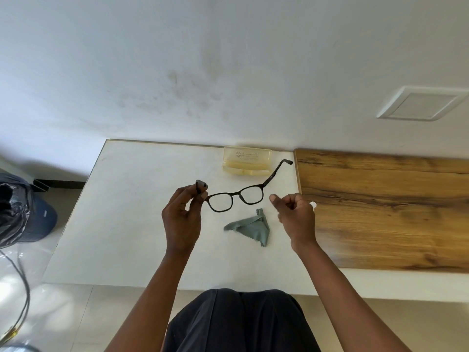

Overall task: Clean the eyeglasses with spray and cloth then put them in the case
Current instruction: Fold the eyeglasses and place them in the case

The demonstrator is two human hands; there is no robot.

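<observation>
above a white table top [132,224], seen from a head-worn camera looking down: two bare forearms reaching forward from the bottom edge, over a lap in dark trousers [238,323].

left hand [181,219] raised off the table, thumb and fingers pinching the left temple end of a pair of dark-framed eyeglasses [234,198] — frame held in the air, lenses facing the camera, tilted so the right side sits higher and farther away. right temple arm unfolded, pointing up and back toward the wall, its tip near the edge of a wood-grain board [385,207].

right hand [295,214] also lifted, just beside the right lens but apart from it, fingers curled loosely inward, thumb sticking out toward the frame. holding nothing that can be made out. small white round shape peeking out just behind this hand's knuckles, at the board's edge; too hidden to identify.

below the eyeglasses, flat on the table between the two hands: crumpled grey-green cleaning cloth [251,228] with zigzag edges.

farther back, against the wall [228,59]: pale yellow translucent glasses case [246,161], lid standing open, embossed lettering too blurred to read.

white square plate [422,104] on the wall at upper right. at far left, on a pale tiled floor [63,313] — dark plastic bag [14,212], blue cap [43,219], thin cable [24,283].
</observation>
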